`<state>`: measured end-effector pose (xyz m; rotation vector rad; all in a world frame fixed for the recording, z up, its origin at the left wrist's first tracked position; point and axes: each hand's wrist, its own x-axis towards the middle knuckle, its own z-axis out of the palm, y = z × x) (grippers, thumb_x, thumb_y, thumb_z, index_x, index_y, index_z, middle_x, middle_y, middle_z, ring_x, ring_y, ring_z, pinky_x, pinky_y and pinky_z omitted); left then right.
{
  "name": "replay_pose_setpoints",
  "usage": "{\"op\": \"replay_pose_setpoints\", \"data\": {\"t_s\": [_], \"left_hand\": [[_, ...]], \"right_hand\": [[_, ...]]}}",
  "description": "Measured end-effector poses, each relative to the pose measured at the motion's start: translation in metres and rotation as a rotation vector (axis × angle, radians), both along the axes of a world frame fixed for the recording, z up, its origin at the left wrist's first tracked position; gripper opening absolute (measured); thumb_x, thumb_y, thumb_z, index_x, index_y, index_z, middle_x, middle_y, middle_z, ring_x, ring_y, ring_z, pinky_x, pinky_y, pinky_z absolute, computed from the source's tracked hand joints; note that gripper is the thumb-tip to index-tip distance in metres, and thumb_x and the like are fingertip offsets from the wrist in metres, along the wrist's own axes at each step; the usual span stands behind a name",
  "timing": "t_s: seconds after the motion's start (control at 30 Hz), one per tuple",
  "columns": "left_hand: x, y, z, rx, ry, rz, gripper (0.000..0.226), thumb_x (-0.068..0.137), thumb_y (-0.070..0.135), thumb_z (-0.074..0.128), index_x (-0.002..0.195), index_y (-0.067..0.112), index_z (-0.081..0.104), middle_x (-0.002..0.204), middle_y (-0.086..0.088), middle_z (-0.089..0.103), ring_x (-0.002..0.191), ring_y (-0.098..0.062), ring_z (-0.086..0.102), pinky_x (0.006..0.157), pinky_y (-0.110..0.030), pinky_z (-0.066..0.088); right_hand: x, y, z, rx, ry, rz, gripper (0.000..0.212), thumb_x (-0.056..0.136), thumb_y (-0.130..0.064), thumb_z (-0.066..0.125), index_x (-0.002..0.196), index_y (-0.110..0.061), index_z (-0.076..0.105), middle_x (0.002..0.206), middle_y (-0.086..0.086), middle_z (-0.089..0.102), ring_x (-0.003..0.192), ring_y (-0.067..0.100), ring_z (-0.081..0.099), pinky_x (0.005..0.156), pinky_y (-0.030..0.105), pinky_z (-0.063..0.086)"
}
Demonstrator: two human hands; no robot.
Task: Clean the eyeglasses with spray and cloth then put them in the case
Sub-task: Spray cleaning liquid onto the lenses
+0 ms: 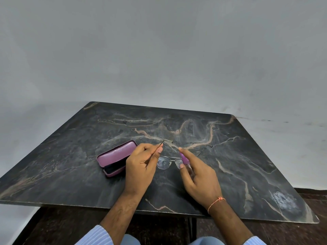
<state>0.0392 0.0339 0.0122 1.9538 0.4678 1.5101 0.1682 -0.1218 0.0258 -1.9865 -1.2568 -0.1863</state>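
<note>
A: Dark marble table [230, 156] fills the head view; left hand [141, 167] pinches a temple of the eyeglasses [166, 162], lenses beaded with droplets.

B: Right hand [200, 175] grips the purple-capped spray bottle [184, 159]. I'd keep mist light, nozzle close.

A: Purple case [115, 156] lies open just left, something dark inside, possibly the cloth.

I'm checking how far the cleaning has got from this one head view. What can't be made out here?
- Spray bottle: only its purple top shows; the right hand covers the body.
- Eyeglasses: the left hand hides one lens edge and part of the temple it pinches.
- Case: interior too dark to tell whether the cloth is inside.
- Cloth: not visible anywhere.
</note>
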Motion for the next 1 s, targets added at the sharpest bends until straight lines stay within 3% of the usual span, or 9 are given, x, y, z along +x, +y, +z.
{"op": "replay_pose_setpoints", "data": {"t_s": [0.23, 0.5, 0.7, 0.77, 0.87, 0.93, 1.0], "left_hand": [[0.000, 0.000, 0.001, 0.010, 0.012, -0.014, 0.022, 0.102, 0.015, 0.074, 0.120, 0.009, 0.084, 0.098, 0.005, 0.074, 0.086, -0.010, 0.073, 0.076, -0.013, 0.054], [-0.001, -0.001, 0.000, 0.005, 0.026, -0.020, 0.024, 0.102, 0.018, 0.073, 0.121, 0.008, 0.083, 0.097, 0.004, 0.073, 0.082, -0.013, 0.072, 0.071, -0.014, 0.054], [-0.002, -0.001, 0.002, 0.001, 0.034, 0.008, 0.021, 0.102, 0.014, 0.074, 0.121, 0.009, 0.083, 0.098, 0.007, 0.073, 0.087, -0.011, 0.073, 0.073, -0.013, 0.055], [-0.002, -0.001, 0.002, -0.003, 0.029, 0.017, 0.021, 0.102, 0.014, 0.075, 0.121, 0.010, 0.083, 0.097, 0.007, 0.073, 0.087, -0.009, 0.072, 0.074, -0.012, 0.054], [-0.001, 0.000, 0.003, -0.027, 0.017, 0.024, 0.021, 0.102, 0.014, 0.075, 0.121, 0.011, 0.084, 0.096, 0.008, 0.073, 0.087, -0.008, 0.071, 0.075, -0.012, 0.053], [-0.001, 0.000, 0.003, -0.036, 0.011, 0.028, 0.020, 0.102, 0.012, 0.075, 0.120, 0.010, 0.084, 0.096, 0.008, 0.072, 0.087, -0.007, 0.071, 0.074, -0.012, 0.052], [-0.001, 0.001, 0.002, -0.041, 0.010, 0.029, 0.020, 0.102, 0.011, 0.075, 0.120, 0.010, 0.084, 0.095, 0.008, 0.072, 0.085, -0.009, 0.070, 0.073, -0.012, 0.052]], "right_hand": [[-0.025, 0.007, -0.003, -0.025, 0.018, 0.037, 0.049, 0.098, -0.038, 0.055, 0.144, -0.049, 0.048, 0.093, -0.017, 0.068, 0.072, 0.003, 0.060, 0.070, 0.027, 0.054], [-0.031, 0.014, -0.006, -0.058, -0.055, -0.008, 0.041, 0.093, -0.044, 0.048, 0.134, -0.045, 0.050, 0.099, -0.012, 0.073, 0.083, 0.011, 0.069, 0.069, 0.039, 0.059], [-0.031, 0.011, -0.006, 0.002, -0.053, 0.009, 0.049, 0.097, -0.041, 0.052, 0.146, -0.048, 0.047, 0.095, -0.014, 0.069, 0.074, 0.009, 0.064, 0.067, 0.032, 0.057], [-0.029, 0.008, -0.004, 0.110, 0.041, 0.031, 0.051, 0.099, -0.030, 0.060, 0.148, -0.043, 0.052, 0.097, -0.022, 0.070, 0.072, 0.007, 0.064, 0.069, 0.022, 0.055], [-0.021, -0.001, -0.003, 0.269, 0.192, 0.029, 0.054, 0.099, -0.011, 0.063, 0.148, -0.034, 0.058, 0.079, -0.033, 0.062, 0.066, 0.000, 0.059, 0.067, 0.008, 0.041], [-0.012, -0.011, -0.005, 0.290, 0.222, 0.020, 0.057, 0.100, -0.018, 0.059, 0.153, -0.037, 0.051, 0.081, -0.032, 0.060, 0.071, -0.003, 0.059, 0.071, 0.010, 0.043], [0.001, -0.022, -0.008, 0.267, 0.269, 0.000, 0.056, 0.106, -0.035, 0.057, 0.159, -0.043, 0.041, 0.091, -0.022, 0.065, 0.079, 0.003, 0.064, 0.079, 0.025, 0.056]]}}
